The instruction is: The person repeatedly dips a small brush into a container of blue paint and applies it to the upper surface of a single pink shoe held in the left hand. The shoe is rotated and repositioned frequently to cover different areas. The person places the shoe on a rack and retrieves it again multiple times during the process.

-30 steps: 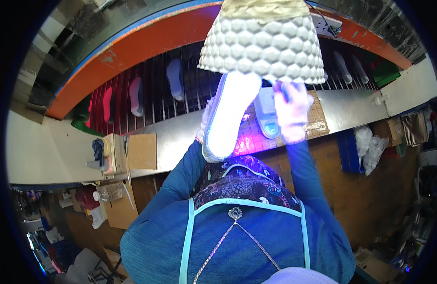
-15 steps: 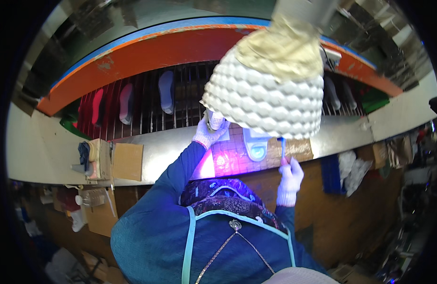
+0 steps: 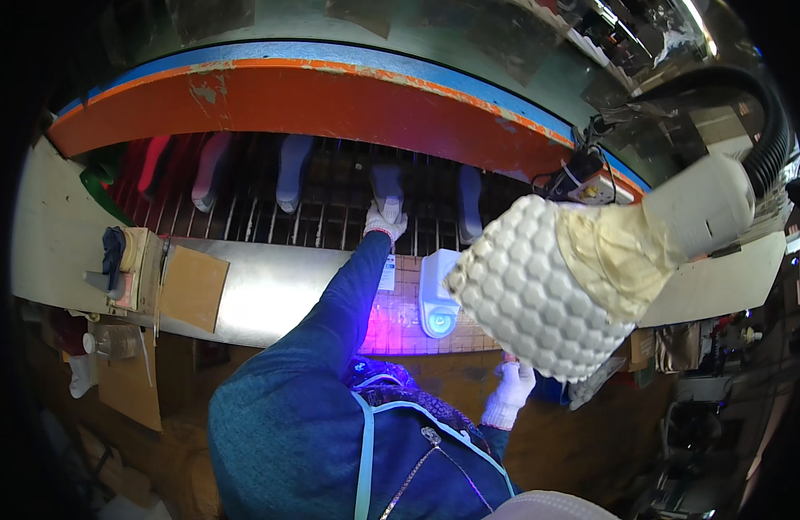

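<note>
Over the rod conveyor (image 3: pixel 331 227), my left hand (image 3: pixel 385 224), in a white knit glove, grips the near end of a shoe sole (image 3: pixel 387 185). The sole points away from me, between other soles lying on the rods. My right hand (image 3: pixel 510 392), gloved too, is low on the right by the bench edge. Its fingers are closed on a slim brush-like tool, of which a bit of pinkish handle (image 3: pixel 509 356) shows; the rest is hidden behind the white hood. On the bench between my hands stands a white plastic holder (image 3: pixel 436 286) with a round cup lit blue.
A white honeycomb-textured hood (image 3: pixel 539 290), taped to a duct, hangs over the bench's right part. An orange and blue beam (image 3: pixel 348 104) spans behind the conveyor. More soles (image 3: pixel 292 173) lie there. On the left are a cardboard piece (image 3: pixel 195 288) and a box (image 3: pixel 143 269).
My left hand has moved forward, carrying the sole from the bench edge onto the conveyor rods. The view has shifted, so the hood appears lower and farther right. My right hand keeps its tool.
</note>
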Motion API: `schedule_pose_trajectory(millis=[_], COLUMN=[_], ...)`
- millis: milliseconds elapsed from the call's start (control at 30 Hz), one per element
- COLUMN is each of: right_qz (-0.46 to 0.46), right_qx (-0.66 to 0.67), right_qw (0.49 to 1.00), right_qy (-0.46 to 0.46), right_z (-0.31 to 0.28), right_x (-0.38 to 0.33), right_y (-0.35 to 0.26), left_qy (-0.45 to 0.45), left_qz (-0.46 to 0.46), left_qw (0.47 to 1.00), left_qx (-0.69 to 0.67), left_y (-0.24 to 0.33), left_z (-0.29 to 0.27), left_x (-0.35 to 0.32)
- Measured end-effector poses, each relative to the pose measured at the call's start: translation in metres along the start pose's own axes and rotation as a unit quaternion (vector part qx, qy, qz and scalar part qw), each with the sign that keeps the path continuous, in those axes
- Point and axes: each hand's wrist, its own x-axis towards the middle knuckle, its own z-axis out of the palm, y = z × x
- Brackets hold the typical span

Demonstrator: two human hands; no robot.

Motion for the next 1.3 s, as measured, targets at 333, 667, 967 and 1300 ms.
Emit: schedule_pose_trajectory(millis=[333, 667, 967, 1300], right_qz=[-0.011, -0.035, -0.034, -0.005], right_qx=[-0.135, -0.527, -0.547, -0.258], right_qw=[0.982, 0.822, 0.793, 0.947], right_qy=[-0.131, -0.214, -0.266, -0.190], right_z=[0.091, 0.243, 0.257, 0.213], right_x=[0.122, 0.249, 0.269, 0.257], right_y=[-0.012, 0.021, 0.023, -0.069], left_qy=[0.086, -0.009, 0.020, -0.141], left_qz=[-0.124, 0.013, 0.084, 0.008], left_qw=[0.987, 0.945, 0.967, 0.915], left_qx=[0.056, 0.328, 0.238, 0.378], left_y=[0.018, 0.064, 0.112, 0.075], left_z=[0.007, -0.046, -0.051, -0.014], left_x=[-0.111, -0.336, -0.359, -0.320])
